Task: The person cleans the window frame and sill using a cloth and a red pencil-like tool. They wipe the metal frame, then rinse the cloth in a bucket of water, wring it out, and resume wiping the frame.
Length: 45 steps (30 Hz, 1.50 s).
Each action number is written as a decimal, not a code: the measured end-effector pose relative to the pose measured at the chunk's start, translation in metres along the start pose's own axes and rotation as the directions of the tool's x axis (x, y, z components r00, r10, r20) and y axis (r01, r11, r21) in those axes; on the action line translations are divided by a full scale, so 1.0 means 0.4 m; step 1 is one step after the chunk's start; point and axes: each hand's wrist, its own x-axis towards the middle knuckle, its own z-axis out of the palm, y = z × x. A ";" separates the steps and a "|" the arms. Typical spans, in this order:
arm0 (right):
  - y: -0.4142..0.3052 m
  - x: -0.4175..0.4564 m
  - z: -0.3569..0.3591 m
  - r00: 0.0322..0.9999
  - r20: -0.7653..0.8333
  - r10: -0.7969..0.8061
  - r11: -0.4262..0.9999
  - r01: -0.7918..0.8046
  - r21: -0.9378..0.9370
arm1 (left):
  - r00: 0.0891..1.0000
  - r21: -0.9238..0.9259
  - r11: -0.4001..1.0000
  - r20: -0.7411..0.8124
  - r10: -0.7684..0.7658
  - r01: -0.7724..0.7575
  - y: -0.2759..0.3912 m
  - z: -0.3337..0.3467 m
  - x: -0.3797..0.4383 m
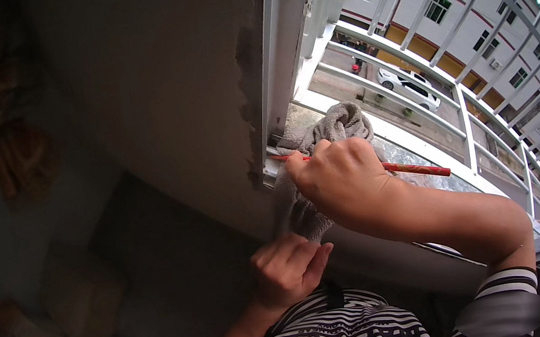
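My right hand (338, 172) grips a thin red stick (416, 168), with a gold pattern, that looks like a chopstick. Its narrow end reaches the lower corner of the window frame's track (272, 165). A grey terry cloth (343, 123) lies bunched on the sill beyond that hand and hangs down over the inner edge. Lower down, my left hand (290, 268) has its fingers curled at the hanging end of the cloth, apparently gripping it. Part of the cloth is blurred, and my right hand hides its middle.
The white window frame (276, 48) rises along the wall (167, 78). Outside the sill (408, 152) stands a cage of white metal bars (466, 128). Beyond it are a street, a white car (407, 85) and a building. A tied orange-brown curtain (23, 152) hangs at left.
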 end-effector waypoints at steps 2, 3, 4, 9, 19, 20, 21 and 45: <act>0.032 -0.028 0.018 1.000 -0.001 0.024 0.984 -0.023 0.175 | 0.999 0.041 0.998 -0.036 -0.041 0.042 0.013 -0.001 0.014; 0.046 -0.044 0.039 0.996 -0.017 0.082 0.950 -0.073 0.305 | 0.997 0.058 0.997 -0.054 -0.055 0.058 0.019 0.001 0.025; 0.057 -0.055 0.063 0.990 -0.030 0.135 0.895 -0.109 0.433 | 0.997 0.076 0.997 -0.077 -0.018 0.024 0.020 0.006 0.036; 0.072 -0.033 -0.002 0.769 0.634 0.080 -0.099 -0.627 0.773 | 0.970 -0.058 0.972 -0.104 0.220 -0.227 0.061 0.047 0.072; 0.029 -0.020 0.059 0.848 0.521 -0.093 -0.529 -0.486 0.696 | 0.911 0.081 0.908 0.005 0.412 -0.411 0.108 0.011 0.101; 0.040 -0.021 0.065 0.870 0.476 -0.125 -0.516 -0.467 0.718 | 0.918 0.128 0.911 -0.010 0.396 -0.391 0.111 -0.017 0.111; 0.047 -0.021 0.066 0.892 0.424 -0.160 -0.501 -0.443 0.743 | 0.924 0.181 0.910 -0.027 0.382 -0.372 0.109 -0.042 0.117; 0.004 -0.110 0.080 0.960 -0.270 0.076 0.567 0.181 0.804 | 0.899 0.137 0.892 -0.018 0.437 -0.430 0.188 -0.019 0.163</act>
